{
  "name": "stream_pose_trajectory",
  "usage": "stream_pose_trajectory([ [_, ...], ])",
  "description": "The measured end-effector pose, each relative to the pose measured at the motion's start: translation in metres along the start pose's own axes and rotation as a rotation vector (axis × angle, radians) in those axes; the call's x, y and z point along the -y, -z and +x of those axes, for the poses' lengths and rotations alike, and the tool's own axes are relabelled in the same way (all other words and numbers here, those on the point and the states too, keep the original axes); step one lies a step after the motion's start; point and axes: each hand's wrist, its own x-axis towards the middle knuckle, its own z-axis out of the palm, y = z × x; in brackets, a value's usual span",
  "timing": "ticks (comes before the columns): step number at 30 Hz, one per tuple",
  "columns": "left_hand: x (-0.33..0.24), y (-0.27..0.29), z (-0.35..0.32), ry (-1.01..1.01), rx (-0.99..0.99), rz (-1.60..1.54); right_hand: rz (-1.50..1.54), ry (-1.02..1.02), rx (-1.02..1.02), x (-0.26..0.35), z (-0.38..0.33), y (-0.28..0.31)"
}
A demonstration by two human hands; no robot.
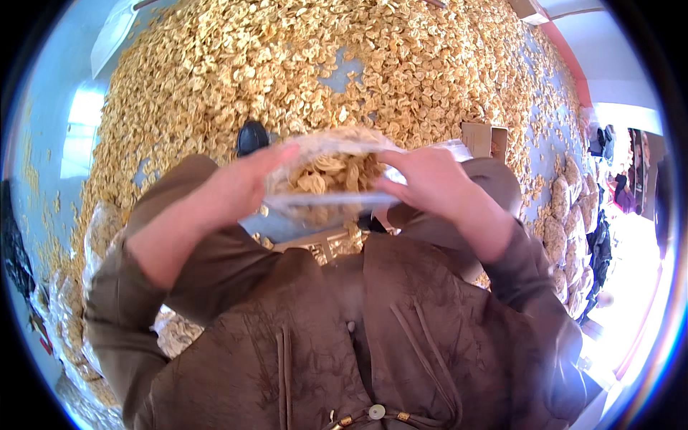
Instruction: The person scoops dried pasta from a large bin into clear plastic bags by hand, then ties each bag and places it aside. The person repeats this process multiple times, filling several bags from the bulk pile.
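Between my hands a clear plastic bag is stretched wide at its mouth, over my lap. Thin, curled yellow chips show inside it. My left hand grips the bag's left edge, slightly blurred. On the opposite edge, my right hand holds the plastic, its thumb and fingers at the rim. Beyond the bag, a wide heap of the same loose chips is spread over the blue floor.
A small cardboard box stands past my right knee, and a black rounded object lies past my left. Filled clear bags line the right side; more filled bags sit at left. A wooden frame shows below the held bag.
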Motion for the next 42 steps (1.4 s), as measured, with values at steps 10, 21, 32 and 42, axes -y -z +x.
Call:
stream_pose_trajectory([
  [10, -0.005, 0.019, 0.008, 0.558, -0.011, -0.170, -0.227, 0.219, -0.451, -0.021, 0.034, -0.020],
  [21, -0.011, -0.027, 0.010, 0.097, -0.112, 0.380, 0.575, 0.321, -0.224, 0.027, 0.057, -0.023],
  [32, 0.018, -0.115, 0.078, 0.507, -0.455, 0.300, 0.722, 0.346, -0.225, -0.016, 0.074, -0.036],
  [42, -0.074, 0.003, -0.210, -0.022, -1.783, -0.105, 0.704, 0.877, -0.781, 0.173, 0.013, 0.123],
])
